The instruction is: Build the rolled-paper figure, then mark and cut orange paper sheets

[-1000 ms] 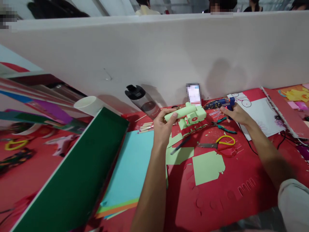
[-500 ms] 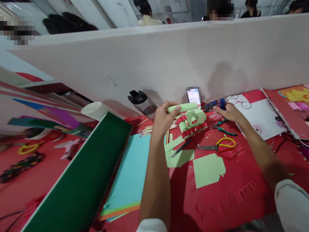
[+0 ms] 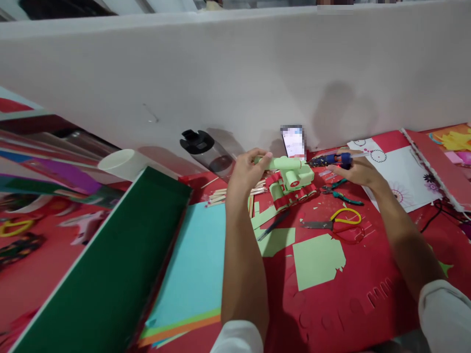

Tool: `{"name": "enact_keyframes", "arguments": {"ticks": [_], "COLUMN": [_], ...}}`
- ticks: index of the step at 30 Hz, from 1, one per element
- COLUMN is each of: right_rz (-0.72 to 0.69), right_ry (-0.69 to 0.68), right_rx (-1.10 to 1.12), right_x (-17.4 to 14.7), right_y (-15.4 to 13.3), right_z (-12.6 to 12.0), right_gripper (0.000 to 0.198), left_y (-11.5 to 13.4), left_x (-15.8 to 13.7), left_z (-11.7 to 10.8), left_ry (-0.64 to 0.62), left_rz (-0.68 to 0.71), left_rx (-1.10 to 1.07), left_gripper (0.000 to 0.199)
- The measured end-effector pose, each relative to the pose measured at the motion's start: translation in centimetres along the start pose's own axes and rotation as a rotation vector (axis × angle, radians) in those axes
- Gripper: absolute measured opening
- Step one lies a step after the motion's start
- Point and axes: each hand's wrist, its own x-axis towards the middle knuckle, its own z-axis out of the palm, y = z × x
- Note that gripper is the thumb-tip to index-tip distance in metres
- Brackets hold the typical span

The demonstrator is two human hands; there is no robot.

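Closed around one end of a light green foam tube [image 3: 285, 163] is my left hand [image 3: 247, 169]. The tube lies level, just above a green and red model tank [image 3: 296, 179]; whether it touches the tank I cannot tell. My right hand [image 3: 355, 169] grips a blue hot glue gun [image 3: 336, 160], its nozzle pointing left at the tube's right end. Below that hand lie teal-handled pliers [image 3: 344, 196]. Scissors with yellow and red handles [image 3: 331, 223] rest in front of the tank, and a dark, slim tool [image 3: 272, 226] lies on green sheet scraps.
A green box or board [image 3: 91, 274] slants along the left, beside stacked blue sheets [image 3: 191, 264]. A bottle [image 3: 206, 152] and a phone [image 3: 293, 141] lean near the white partition [image 3: 235, 73]. Cut green foam [image 3: 318, 262] lies on the red surface; patterned paper [image 3: 397, 171] lies right.
My right hand has turned the glue gun so its nozzle comes to the tube's right end. The tube has dropped slightly toward the tank. The head view has tilted down.
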Motion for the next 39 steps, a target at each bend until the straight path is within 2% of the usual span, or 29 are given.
{"name": "enact_keyframes", "arguments": {"ticks": [7,15,26,39], "right_rz": [-0.011,-0.009,0.020,0.045], "right_ry": [0.055,0.096,0.162,0.186], "right_rx": [-0.043,-0.054,-0.126,-0.170], "right_x": [0.0,0.1,0.0,0.1], "right_y": [0.2,0.2,0.1,-0.1], "right_z": [0.5,1.6,1.8,2.0], "right_gripper": [0.033,0.042,0.041,0.043], "left_y": [1.4,2.5,3.0,1.7], "left_x": [-1.4,-2.3,-2.6,-1.8], "left_z": [-0.3,-2.1,-1.0,-0.6], "left_ry": [-0.073,-0.207,-0.100,-0.074], "left_rz": [0.031,-0.057,-0.106,-0.051], "left_rx": [0.025,0.175,0.128,0.195], "left_gripper": [0.047,0.056,0.029,0.032]}}
